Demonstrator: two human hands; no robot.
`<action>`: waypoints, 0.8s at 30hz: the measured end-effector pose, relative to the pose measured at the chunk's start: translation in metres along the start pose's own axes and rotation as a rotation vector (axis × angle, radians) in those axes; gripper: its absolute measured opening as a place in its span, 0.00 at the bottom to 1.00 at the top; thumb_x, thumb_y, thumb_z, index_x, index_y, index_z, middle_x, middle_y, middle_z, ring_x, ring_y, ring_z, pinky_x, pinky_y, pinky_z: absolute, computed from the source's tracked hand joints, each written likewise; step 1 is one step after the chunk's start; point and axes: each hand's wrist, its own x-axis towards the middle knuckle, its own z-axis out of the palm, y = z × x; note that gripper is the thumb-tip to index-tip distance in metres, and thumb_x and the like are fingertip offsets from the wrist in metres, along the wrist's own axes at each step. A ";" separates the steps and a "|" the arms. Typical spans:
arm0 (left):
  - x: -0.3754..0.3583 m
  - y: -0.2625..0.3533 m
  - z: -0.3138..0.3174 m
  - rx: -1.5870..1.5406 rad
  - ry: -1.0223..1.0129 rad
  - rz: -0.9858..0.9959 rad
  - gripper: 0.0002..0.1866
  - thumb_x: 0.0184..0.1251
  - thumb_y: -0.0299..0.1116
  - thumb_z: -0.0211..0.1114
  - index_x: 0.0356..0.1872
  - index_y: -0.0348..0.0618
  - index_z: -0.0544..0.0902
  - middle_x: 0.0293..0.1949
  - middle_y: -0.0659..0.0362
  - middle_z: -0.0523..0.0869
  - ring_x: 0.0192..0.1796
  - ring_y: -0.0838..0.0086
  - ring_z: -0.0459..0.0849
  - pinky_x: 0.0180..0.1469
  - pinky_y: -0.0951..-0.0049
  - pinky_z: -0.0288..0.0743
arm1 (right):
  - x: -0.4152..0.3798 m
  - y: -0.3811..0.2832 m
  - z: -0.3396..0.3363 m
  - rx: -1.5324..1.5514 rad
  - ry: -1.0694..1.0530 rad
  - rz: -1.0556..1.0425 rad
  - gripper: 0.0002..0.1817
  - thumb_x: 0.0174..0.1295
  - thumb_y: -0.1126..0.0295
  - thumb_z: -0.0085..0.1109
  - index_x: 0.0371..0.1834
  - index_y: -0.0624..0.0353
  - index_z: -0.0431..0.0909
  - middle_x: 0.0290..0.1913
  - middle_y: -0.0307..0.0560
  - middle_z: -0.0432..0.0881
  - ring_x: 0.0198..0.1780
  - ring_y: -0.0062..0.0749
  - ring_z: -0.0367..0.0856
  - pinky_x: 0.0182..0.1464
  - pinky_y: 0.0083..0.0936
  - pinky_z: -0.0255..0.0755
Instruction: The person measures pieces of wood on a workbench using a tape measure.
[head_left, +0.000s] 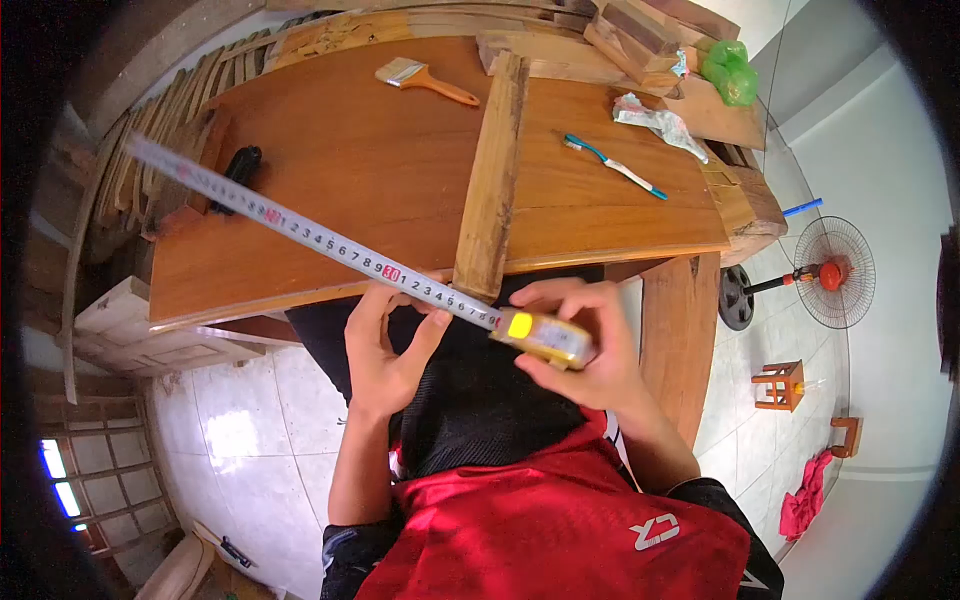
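Observation:
A yellow tape measure (548, 338) is gripped by my right hand (598, 345), fingers around its case. Its white blade (335, 248) runs out to the upper left above the table, the far end blurred. My left hand (388, 350) pinches the blade between thumb and fingers, a short way from the case. Just beyond my hands lies a wooden bar (492, 180), pointing away from me across the table, its near end at the table's edge and close to the blade.
On the brown wooden table (350, 130) lie a paintbrush (428, 80), a toothbrush (615, 167), a crumpled tube (660, 125) and a black object (236, 178). Wood blocks (635, 45) and a green plastic bag (731, 72) sit at the back. A fan (832, 273) stands right.

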 end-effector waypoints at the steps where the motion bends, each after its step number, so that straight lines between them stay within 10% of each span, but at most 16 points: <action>1: 0.001 0.001 -0.002 0.038 -0.022 0.049 0.13 0.59 0.20 0.69 0.46 0.33 0.83 0.38 0.56 0.86 0.41 0.74 0.81 0.49 0.74 0.74 | -0.003 0.003 0.006 0.050 -0.018 0.022 0.29 0.54 0.82 0.73 0.50 0.56 0.62 0.60 0.61 0.77 0.58 0.37 0.82 0.58 0.33 0.76; 8: 0.018 0.005 -0.015 -0.039 -0.272 0.213 0.29 0.49 0.38 0.64 0.55 0.36 0.80 0.61 0.44 0.76 0.66 0.52 0.73 0.70 0.56 0.61 | -0.010 -0.002 0.017 -0.001 -0.067 0.028 0.31 0.57 0.79 0.70 0.59 0.57 0.62 0.60 0.59 0.78 0.57 0.38 0.83 0.57 0.33 0.77; 18: 0.161 0.030 0.017 0.797 -0.563 0.666 0.30 0.51 0.20 0.60 0.61 0.43 0.79 0.73 0.50 0.68 0.74 0.56 0.66 0.75 0.54 0.59 | -0.001 -0.003 -0.016 0.419 0.467 0.265 0.25 0.63 0.79 0.63 0.59 0.55 0.61 0.61 0.65 0.76 0.45 0.41 0.85 0.39 0.34 0.84; 24: 0.201 0.041 0.036 1.273 -0.835 0.810 0.37 0.41 0.27 0.71 0.63 0.48 0.79 0.78 0.52 0.59 0.81 0.61 0.52 0.80 0.52 0.51 | -0.009 -0.008 -0.037 0.391 0.552 0.248 0.26 0.62 0.75 0.63 0.60 0.52 0.61 0.62 0.67 0.74 0.42 0.45 0.85 0.34 0.35 0.82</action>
